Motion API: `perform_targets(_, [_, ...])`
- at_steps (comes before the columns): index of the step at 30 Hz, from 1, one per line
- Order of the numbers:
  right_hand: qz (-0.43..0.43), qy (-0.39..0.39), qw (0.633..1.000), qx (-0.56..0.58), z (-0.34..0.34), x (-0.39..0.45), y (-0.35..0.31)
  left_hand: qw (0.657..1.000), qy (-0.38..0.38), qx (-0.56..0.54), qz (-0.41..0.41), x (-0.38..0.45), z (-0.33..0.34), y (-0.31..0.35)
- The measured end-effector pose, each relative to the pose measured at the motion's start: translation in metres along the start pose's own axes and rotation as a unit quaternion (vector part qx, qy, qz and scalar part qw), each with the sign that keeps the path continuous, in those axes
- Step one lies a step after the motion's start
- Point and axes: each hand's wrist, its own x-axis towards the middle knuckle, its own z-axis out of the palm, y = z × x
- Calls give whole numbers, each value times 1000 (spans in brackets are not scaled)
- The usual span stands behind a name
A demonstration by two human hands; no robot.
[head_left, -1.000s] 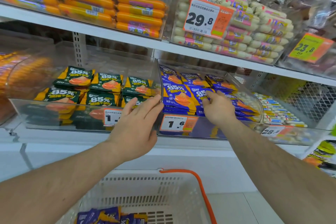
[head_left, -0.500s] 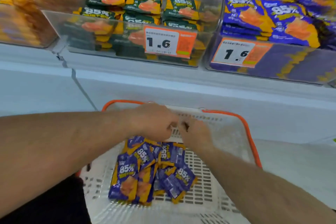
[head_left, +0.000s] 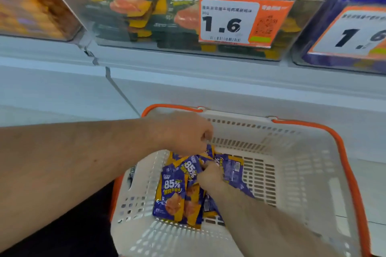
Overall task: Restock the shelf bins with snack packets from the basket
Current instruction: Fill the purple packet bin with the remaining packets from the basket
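A white basket (head_left: 296,175) with an orange rim stands below the shelf. Several blue and yellow snack packets (head_left: 173,192) lie piled in its left half. My left hand (head_left: 183,133) hovers over the far end of the pile with fingers curled, pinching the top edge of a packet. My right hand (head_left: 208,175) is down in the pile, fingers closed on a blue packet. Above, a clear bin of green packets (head_left: 146,14) carries a 1.6 price tag. The clear bin of blue packets (head_left: 355,56) shows at the right edge.
A clear bin of orange snacks (head_left: 31,10) sits at the upper left. The white shelf front (head_left: 208,81) runs across between the bins and the basket. The right half of the basket floor is bare. Pale floor lies right of the basket.
Both hands left the shelf bins and dropped into the basket. The view tilted down and moved closer, and both hands now grasp packets in the pile.
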Motion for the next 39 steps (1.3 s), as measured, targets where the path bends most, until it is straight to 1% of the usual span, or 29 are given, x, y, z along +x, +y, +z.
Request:
perform_targets(3, [0,-6,1000,20,-14,-5,1,1000,-1,-9,-3,-2,-1,-1])
perform_targets(6, [0,24,998,58,-51,-22,-5,1000,-10,-21,-5,-3,-3,-1])
perform_targets(9, [-16,59,997,50,-97,-42,-11,999,-14,-47,-2,-3,-11,2])
perform_targets(12, [-48,91,991,79,-142,-71,-19,998,7,-66,-11,-3,-18,7])
perform_targets(15, [-100,152,977,114,-182,-111,-30,989,42,-136,-29,-3,-23,17])
perform_targets(18, [-144,182,965,123,-215,-147,-41,963,57,-262,-29,-9,-30,36])
perform_targets(21, [-193,220,945,145,-238,-173,-52,931,96,-349,38,-11,-33,55])
perform_targets(23, [-230,291,918,139,-249,-189,-56,898,127,-414,74,-12,-37,65])
perform_targets(25, [-254,407,874,81,-254,-208,-56,854,156,-487,93,-18,-45,76])
perform_targets(26, [-279,471,836,46,-253,-218,-55,835,165,-515,97,-22,-49,82])
perform_targets(27, [-320,515,795,22,-251,-228,-53,819,175,-537,103,-26,-53,87])
perform_targets(28, [-357,542,761,-2,-247,-237,-53,804,187,-552,114,-30,-57,93])
perform_targets(29, [-385,549,741,-27,-242,-246,-53,789,202,-567,126,-34,-62,97])
perform_targets(30, [-395,546,737,-50,-239,-251,-52,772,215,-581,138,-38,-67,101])
perform_targets(31, [-395,539,741,-63,-237,-255,-53,757,228,-594,146,-42,-73,106])
perform_targets(32, [-387,534,749,-63,-237,-258,-54,746,240,-602,150,-45,-79,109])
perform_targets(34, [-377,538,752,-57,-242,-261,-57,731,256,-612,158,-48,-91,118])
perform_targets(37, [-374,552,745,-23,-259,-267,-62,739,283,-585,177,-48,-112,138])
perform_targets(38, [-372,558,742,-7,-268,-270,-64,745,303,-564,185,-47,-119,146])
perform_targets(39, [-371,566,737,3,-278,-273,-65,756,347,-523,188,-44,-125,152])
